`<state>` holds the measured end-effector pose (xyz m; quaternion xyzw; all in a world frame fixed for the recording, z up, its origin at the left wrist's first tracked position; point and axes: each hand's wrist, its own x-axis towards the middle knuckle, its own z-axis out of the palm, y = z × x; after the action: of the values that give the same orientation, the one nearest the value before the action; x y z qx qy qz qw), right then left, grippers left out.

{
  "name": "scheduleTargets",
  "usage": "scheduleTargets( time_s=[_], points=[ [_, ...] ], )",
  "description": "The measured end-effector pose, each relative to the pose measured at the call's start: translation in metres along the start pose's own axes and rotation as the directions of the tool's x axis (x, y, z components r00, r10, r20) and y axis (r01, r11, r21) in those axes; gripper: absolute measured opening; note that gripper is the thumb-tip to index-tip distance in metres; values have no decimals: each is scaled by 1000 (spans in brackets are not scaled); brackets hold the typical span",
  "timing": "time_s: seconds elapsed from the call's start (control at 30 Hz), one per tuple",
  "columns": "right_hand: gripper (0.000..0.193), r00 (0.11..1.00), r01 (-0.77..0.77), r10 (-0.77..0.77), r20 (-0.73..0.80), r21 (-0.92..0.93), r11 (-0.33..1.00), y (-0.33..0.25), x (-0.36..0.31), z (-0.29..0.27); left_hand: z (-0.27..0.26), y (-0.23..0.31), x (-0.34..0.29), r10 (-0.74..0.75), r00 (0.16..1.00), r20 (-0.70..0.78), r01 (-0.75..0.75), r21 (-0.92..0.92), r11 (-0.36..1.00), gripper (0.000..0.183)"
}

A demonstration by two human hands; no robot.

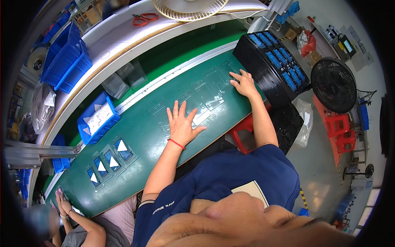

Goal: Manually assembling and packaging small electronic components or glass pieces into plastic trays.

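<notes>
My left hand (181, 126), a red string on its wrist, lies open with spread fingers over the see-through plastic trays (201, 119) on the green work surface. My right hand (245, 84) is also open, its fingers apart at the far right end of the same row, touching or just above a see-through tray (224, 82). Neither hand holds anything. Off to the left, several filled see-through trays (122, 150) stand in a row, each with a dark blue flat piece and a white triangle on it. Both palms hide parts of the trays under them.
A blue bin (98, 119) with white papers sits at the table's far edge. Black stacked trays with blue pieces (271, 61) rise at the right, near a black fan (333, 84). Red-handled cutters (144, 18) lie on the shelf. A co-worker's hands (63, 202) rest at lower left.
</notes>
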<state>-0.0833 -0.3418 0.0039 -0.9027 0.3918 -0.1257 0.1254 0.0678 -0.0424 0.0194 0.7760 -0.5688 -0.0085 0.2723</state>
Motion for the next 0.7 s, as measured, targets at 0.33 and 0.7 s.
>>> scheduleTargets(
  time_s=[0.33,0.7],
  points=[
    [53,970,130,-144,-196,-78,988,-49,-39,-20,5,-13,0,-70,984,-167,70,-7,998,58],
    [34,881,-460,386,-273,-305,834,167,-8,-213,2,-12,9,106,943,-316,-149,-115,982,39]
  ],
)
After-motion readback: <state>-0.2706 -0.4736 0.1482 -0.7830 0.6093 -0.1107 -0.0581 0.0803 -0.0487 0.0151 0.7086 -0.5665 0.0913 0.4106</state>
